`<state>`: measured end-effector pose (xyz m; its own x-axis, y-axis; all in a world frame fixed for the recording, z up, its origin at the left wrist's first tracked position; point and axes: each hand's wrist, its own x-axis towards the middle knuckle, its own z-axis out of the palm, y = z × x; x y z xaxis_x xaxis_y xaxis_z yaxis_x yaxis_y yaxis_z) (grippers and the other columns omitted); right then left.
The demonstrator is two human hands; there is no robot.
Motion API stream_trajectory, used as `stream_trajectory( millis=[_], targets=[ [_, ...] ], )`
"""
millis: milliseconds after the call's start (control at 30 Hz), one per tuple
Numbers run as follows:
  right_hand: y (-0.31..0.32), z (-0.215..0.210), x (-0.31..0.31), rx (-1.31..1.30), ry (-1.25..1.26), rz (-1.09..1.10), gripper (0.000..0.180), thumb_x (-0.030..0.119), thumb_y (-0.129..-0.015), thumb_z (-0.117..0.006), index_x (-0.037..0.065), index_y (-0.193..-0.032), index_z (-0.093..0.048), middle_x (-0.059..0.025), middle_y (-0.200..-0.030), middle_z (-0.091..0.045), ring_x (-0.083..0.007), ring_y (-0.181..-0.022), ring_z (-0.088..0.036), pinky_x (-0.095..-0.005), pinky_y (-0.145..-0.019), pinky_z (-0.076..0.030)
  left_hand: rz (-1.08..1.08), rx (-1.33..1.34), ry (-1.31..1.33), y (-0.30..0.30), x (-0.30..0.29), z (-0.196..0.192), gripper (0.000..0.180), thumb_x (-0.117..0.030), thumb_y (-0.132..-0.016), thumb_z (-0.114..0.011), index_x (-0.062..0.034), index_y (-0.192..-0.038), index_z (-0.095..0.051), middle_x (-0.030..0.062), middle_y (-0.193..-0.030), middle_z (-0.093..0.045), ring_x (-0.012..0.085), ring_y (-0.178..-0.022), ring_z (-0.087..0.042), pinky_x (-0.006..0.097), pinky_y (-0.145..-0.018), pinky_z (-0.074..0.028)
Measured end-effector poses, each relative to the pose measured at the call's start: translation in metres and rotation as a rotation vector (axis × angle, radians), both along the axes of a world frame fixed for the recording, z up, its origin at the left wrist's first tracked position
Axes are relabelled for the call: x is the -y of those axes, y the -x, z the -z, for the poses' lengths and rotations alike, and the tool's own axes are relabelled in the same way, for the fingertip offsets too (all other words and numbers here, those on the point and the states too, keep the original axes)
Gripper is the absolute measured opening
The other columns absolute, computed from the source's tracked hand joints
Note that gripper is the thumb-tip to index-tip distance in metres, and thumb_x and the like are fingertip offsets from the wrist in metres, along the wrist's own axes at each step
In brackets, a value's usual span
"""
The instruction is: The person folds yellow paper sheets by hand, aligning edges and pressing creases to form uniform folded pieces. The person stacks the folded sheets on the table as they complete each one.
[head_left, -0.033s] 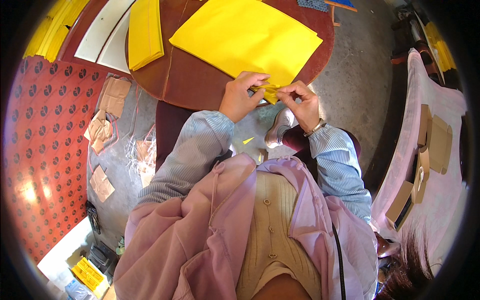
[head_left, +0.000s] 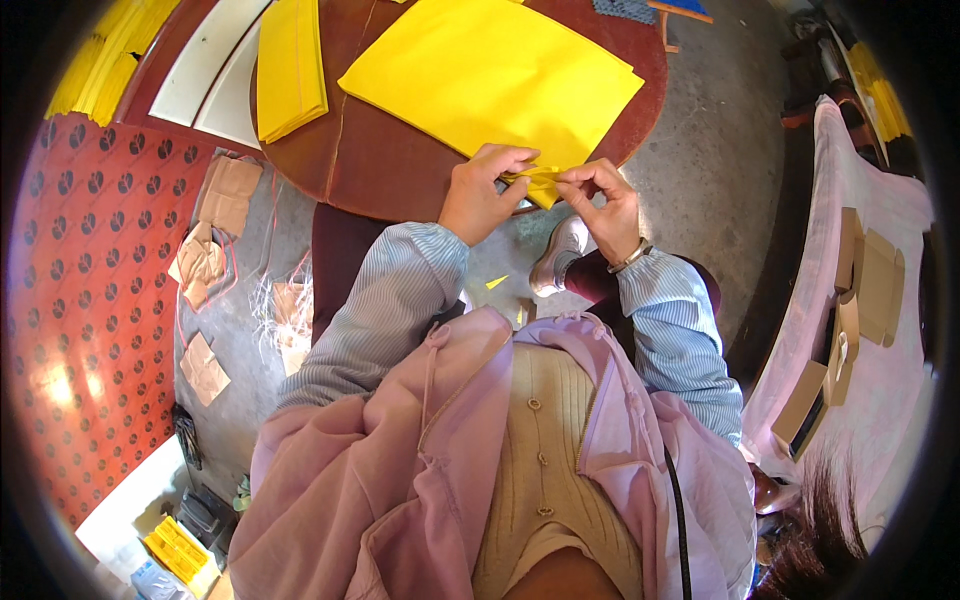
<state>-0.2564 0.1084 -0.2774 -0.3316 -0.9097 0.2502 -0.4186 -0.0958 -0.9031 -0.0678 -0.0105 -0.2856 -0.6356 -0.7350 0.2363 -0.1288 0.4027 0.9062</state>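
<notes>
A flat stack of bright yellow sheets [head_left: 490, 80], fabric-like, lies on the round dark red table [head_left: 390, 165] in front of me. Its near corner [head_left: 544, 192] is bunched up at the table's edge. My left hand [head_left: 480, 195] grips that corner from the left, thumb and fingers closed on it. From the right, my right hand [head_left: 607, 208] pinches the layers between thumb and fingertips. How many layers each hand holds is hidden. Beside the stack at the left sits a narrower folded yellow bundle [head_left: 291, 75].
Brown paper pieces [head_left: 206, 370] and pale strings lie on the floor at left, by a red patterned panel [head_left: 110, 300]. A small yellow scrap [head_left: 497, 282] is below the table. At right, open cardboard boxes [head_left: 880, 290] rest on a pink-covered surface [head_left: 800, 300].
My right hand's fingertips have shifted very slightly up and to the right at the corner. My left hand stays in place.
</notes>
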Motion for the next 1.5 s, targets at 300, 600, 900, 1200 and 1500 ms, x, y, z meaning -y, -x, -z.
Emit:
stream_trajectory(
  millis=[300, 600, 900, 1200, 1500],
  targets=[
    [-0.006, -0.012, 0.017, -0.594, 0.172, -0.001, 0.042, 0.025, -0.077, -0.081, 0.008, -0.115, -0.072, -0.0117, -0.109, -0.071, -0.0322, -0.107, -0.063, -0.0474, -0.107, -0.042, 0.001, -0.025, -0.07, 0.004, 0.0, 0.002, 0.035, -0.003, -0.09, -0.074, -0.0023, -0.124, -0.072, 0.0184, -0.118, -0.073, 0.0272, -0.104, -0.077, 0.035, -0.091, -0.06],
    [-0.027, -0.014, 0.019, -0.582, 0.136, 0.174, 0.035, 0.02, -0.077, -0.078, 0.011, -0.11, -0.075, -0.0083, -0.099, -0.074, -0.0278, -0.102, -0.066, -0.046, -0.104, -0.044, 0.005, -0.038, 0.001, 0.004, 0.002, 0.008, 0.032, -0.003, -0.091, -0.075, -0.0017, -0.123, -0.073, 0.0163, -0.116, -0.075, 0.0245, -0.103, -0.078, 0.034, -0.09, -0.061],
    [-0.03, -0.013, 0.019, -0.503, 0.106, 0.154, 0.039, 0.01, -0.076, -0.075, 0.009, -0.115, -0.071, -0.0119, -0.103, -0.071, -0.0327, -0.103, -0.067, -0.0424, -0.099, -0.049, 0.003, -0.027, 0.022, 0.005, 0.002, 0.01, 0.033, -0.003, -0.091, -0.074, -0.0042, -0.124, -0.073, 0.0134, -0.112, -0.076, 0.0214, -0.097, -0.078, 0.033, -0.084, -0.062],
    [-0.023, -0.012, 0.014, -0.503, 0.058, 0.056, 0.049, 0.004, -0.075, -0.08, 0.005, -0.123, -0.069, -0.0156, -0.11, -0.07, -0.0359, -0.107, -0.067, -0.0438, -0.095, -0.055, 0.282, 0.036, 0.123, -0.01, 0.023, -0.015, 0.03, -0.003, -0.09, -0.074, -0.0046, -0.12, -0.072, 0.0165, -0.119, -0.073, 0.0289, -0.109, -0.075, 0.037, -0.097, -0.058],
    [-0.017, -0.004, 0.012, -0.699, 0.092, 0.021, 0.047, -0.005, -0.078, -0.072, 0.008, -0.123, -0.075, -0.0099, -0.132, -0.072, -0.0321, -0.13, -0.064, -0.0492, -0.111, -0.05, -0.186, 0.42, 0.727, -0.049, 0.197, -0.014, 0.043, -0.029, -0.089, -0.077, -0.0218, -0.132, -0.071, 0.0208, -0.148, -0.061, 0.0445, -0.141, -0.047, 0.056, -0.115, -0.04]
  ],
)
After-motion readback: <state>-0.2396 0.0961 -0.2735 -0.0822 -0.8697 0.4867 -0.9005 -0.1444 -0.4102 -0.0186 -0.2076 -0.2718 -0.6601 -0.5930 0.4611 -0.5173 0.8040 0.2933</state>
